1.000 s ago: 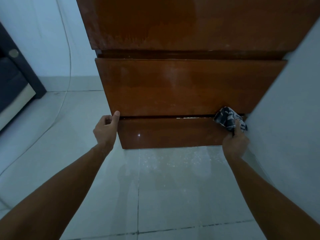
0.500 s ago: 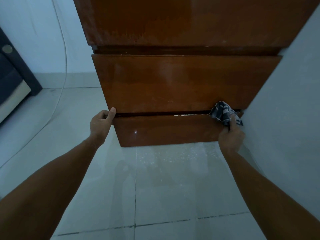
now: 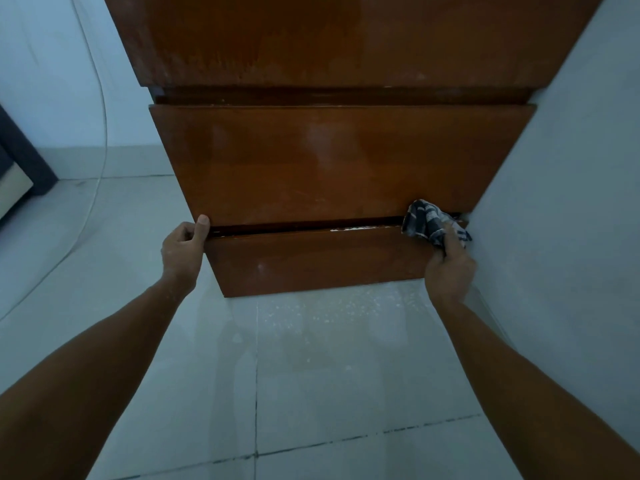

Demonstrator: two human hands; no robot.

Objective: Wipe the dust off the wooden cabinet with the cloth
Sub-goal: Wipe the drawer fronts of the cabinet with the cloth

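Over on the far left a thin cable hangs down the pale wall, well clear of the action. Now the left hand: fingers curled in, thumb pressed up against the left end of the wooden cabinet, right at the dark gap between the two lower panels — a brace, I'd say, to steady the body for the low reach. Along that gap, a pale streak of dust sits on the top edge of the bottom panel, not yet cleared. And at the right end, the right hand is closed tight around the bunched patterned cloth, pushing it into the gap, hard by the right wall. Starting in the corner makes sense for one clean sweep leftward.
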